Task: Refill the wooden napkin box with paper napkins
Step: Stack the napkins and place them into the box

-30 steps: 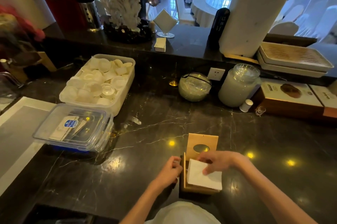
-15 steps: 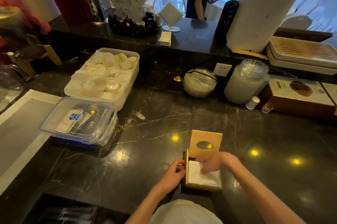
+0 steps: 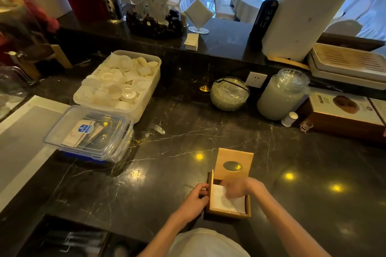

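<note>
A small wooden napkin box (image 3: 227, 213) stands on the dark marble counter near the front edge. Its lid (image 3: 234, 164), with an oval hole, is tipped up and back. White paper napkins (image 3: 229, 203) lie inside the box. My left hand (image 3: 195, 202) grips the box's left wall. My right hand (image 3: 240, 188) is blurred and rests on top of the napkins, fingers pressing down over the far part of the stack.
A clear lidded plastic container (image 3: 89, 133) and a white tub of small dishes (image 3: 121, 85) sit at the left. A glass bowl (image 3: 229, 93), a lidded jar (image 3: 282, 95) and a printed carton (image 3: 342, 114) line the back. A white mat (image 3: 23, 137) lies far left.
The napkins went from sticking out above the box to lying down inside it, under my right hand. My left hand stayed on the box's left side. The view shifted slightly.
</note>
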The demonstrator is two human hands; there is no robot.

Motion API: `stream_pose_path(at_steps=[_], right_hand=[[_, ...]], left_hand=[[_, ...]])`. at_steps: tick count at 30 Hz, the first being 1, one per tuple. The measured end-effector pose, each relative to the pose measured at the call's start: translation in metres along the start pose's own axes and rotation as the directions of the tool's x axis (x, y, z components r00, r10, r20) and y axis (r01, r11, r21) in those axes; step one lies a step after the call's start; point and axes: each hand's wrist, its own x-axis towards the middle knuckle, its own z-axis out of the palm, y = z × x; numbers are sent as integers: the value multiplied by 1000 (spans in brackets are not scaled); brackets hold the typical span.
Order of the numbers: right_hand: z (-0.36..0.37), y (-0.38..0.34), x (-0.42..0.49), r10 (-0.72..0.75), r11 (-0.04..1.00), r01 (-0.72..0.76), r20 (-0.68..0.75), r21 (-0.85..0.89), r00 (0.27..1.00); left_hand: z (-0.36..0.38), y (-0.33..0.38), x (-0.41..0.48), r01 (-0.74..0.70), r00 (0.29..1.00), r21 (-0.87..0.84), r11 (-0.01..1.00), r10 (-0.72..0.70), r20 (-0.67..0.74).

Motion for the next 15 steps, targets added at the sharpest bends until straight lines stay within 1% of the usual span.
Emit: stream_pose_path(at_steps=[10,15], right_hand=[[10,-4,-13,52,995,-44,-99,85,994],[11,-6,-13,46,992,-36,-80,118,996]], left_hand=[[0,4,-1,5,1000,-29,1000,-5,-3],[1,6,1,8,1000,-38,999,-7,18]])
